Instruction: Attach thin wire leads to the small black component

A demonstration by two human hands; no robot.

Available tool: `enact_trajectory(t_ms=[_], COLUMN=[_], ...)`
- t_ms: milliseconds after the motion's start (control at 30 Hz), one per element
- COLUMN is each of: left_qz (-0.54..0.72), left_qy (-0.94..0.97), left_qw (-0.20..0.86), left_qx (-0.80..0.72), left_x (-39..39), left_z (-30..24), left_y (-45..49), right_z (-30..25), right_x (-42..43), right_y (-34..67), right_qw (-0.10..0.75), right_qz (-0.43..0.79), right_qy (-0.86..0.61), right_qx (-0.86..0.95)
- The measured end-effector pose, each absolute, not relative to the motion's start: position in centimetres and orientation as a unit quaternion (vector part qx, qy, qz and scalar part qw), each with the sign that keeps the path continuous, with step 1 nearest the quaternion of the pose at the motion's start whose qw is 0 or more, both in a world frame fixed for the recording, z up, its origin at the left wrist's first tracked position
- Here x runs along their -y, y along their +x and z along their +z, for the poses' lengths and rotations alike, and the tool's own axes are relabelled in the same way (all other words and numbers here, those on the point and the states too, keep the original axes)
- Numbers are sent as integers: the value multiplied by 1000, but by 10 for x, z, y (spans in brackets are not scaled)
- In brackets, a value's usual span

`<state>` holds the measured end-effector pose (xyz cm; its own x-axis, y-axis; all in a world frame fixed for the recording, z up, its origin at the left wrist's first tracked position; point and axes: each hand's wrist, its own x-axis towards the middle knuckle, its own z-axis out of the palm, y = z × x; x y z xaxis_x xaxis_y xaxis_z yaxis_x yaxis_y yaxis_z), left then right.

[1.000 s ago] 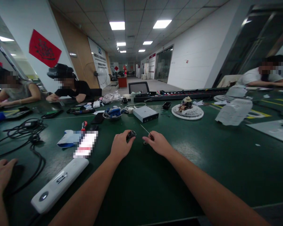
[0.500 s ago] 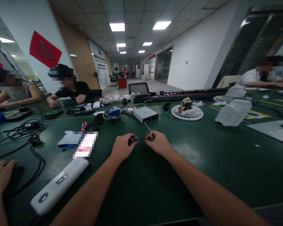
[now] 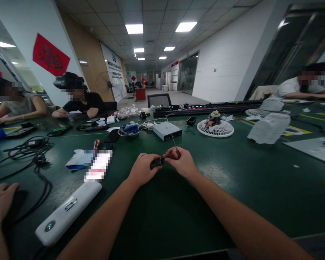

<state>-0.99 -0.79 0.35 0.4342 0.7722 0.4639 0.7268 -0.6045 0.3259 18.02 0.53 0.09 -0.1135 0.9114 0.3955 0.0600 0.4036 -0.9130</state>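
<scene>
My left hand is closed around a small dark cylindrical part, its round open end turned toward the right. My right hand is closed on a thin screwdriver, whose metal shaft points up and away from me; its handle is mostly hidden in the palm. The thumb and forefinger of this hand reach the rim of the dark part, though I cannot tell whether they pinch anything there. Beyond the hands lies a grey optical disc drive, its black front facing me.
A white fan grille with a motor lies right of the drive. Left are a bowl of blue items, a red-handled screwdriver, a white power strip and black cables. Another person's hand rests at the left edge.
Both hands have come together, with the dark part turned so its open end shows. The screwdriver shaft now stands more upright and further right.
</scene>
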Motion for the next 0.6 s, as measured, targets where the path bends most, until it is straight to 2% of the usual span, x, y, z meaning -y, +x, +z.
enact_trajectory(t_ms=[267, 433, 600], left_qz=[303, 291, 295], left_qy=[855, 873, 883], left_qw=[29, 10, -10], left_qx=[-420, -390, -366], left_x=[9, 10, 9], left_z=[6, 7, 7], left_y=[-10, -12, -13], right_z=[0, 0, -5], right_x=[-5, -7, -7], right_y=[179, 183, 181], right_qw=[539, 497, 440], right_qz=[411, 368, 428], right_qy=[-378, -424, -432], right_qx=[630, 661, 661])
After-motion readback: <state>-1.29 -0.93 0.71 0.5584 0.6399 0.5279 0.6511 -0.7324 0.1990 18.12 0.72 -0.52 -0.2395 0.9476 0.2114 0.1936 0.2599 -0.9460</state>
